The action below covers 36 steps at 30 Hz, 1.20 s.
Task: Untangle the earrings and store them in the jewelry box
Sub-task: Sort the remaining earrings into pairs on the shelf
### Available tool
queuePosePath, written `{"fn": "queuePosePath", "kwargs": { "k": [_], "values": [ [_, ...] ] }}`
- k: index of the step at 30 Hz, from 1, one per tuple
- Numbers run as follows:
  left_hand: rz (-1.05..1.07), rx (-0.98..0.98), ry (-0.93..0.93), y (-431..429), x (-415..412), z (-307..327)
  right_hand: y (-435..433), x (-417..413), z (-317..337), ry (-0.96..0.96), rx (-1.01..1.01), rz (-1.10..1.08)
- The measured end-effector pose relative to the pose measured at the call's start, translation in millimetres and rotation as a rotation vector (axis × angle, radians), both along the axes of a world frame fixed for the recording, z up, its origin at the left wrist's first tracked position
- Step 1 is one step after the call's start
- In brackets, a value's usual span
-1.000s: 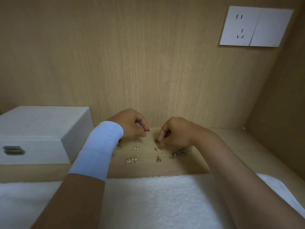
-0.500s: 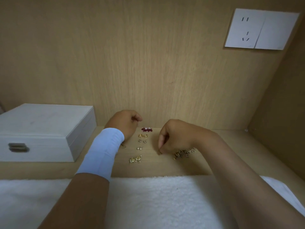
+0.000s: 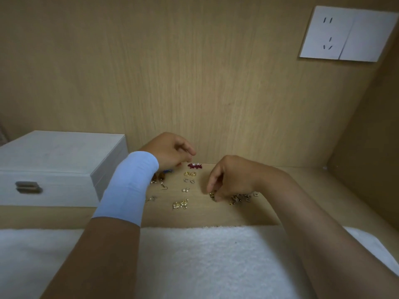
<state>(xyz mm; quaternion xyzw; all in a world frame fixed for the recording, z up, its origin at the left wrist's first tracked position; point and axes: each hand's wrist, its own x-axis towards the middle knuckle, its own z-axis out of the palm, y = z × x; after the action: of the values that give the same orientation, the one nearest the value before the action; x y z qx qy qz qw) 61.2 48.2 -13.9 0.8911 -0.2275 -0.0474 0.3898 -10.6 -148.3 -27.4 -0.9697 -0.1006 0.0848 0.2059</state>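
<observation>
Untangling: right of the closed jewelry box [image 3: 54, 167], the right hand [image 3: 228, 178] pinches an earring [image 3: 212, 194] at the tangled pile [image 3: 240, 198]; the left hand [image 3: 170, 152] hangs loosely curled, empty; next, tease it free gently.

One box [image 3: 56, 156] at the worktop's [image 3: 291, 190] left edge, one towel [image 3: 205, 255] along its near edge, one socket plate [image 3: 345, 33] above

Two hands, the left hand [image 3: 168, 152] with one wristband [image 3: 127, 186], the right hand [image 3: 231, 178] pinching one gold earring [image 3: 212, 194]

Mid-worktop: two red earrings [image 3: 195, 165], two gold hoops [image 3: 190, 174], two silver studs [image 3: 189, 181], two pearl studs [image 3: 185, 190], one small cluster [image 3: 180, 205] and one tangled heap [image 3: 239, 198], both too fine to count
</observation>
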Motion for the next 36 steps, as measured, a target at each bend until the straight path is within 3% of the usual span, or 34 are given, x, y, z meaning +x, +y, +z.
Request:
{"fn": "queuePosePath", "kwargs": {
  "k": [6, 11, 18, 25, 29, 33, 36],
  "values": [
    [-0.121, 0.164, 0.041, -19, -3, -9, 3, 1, -4, 0.003, -0.063, -0.003],
    [-0.181, 0.204, 0.08, -28, -8, -10, -3, -1, 0, 0.018, 0.101, 0.021],
    [-0.192, -0.073, 0.158, -38, -20, -5, -24, -1, 16, -0.133, 0.518, -0.197],
    [-0.1, -0.342, 0.067, -62, -23, -21, -38, -1, 17, -0.166, 0.615, -0.355],
    [-0.103, -0.232, 0.071, -61, -21, -22, -45, -5, 20, -0.107, 0.536, -0.266],
    [-0.162, 0.031, 0.067, -56, -14, -23, -47, -3, 12, 0.031, 0.115, -0.16],
    [-0.21, 0.123, 0.084, -57, -14, -22, -41, -4, 7, 0.168, 0.025, -0.105]
  ]
}}
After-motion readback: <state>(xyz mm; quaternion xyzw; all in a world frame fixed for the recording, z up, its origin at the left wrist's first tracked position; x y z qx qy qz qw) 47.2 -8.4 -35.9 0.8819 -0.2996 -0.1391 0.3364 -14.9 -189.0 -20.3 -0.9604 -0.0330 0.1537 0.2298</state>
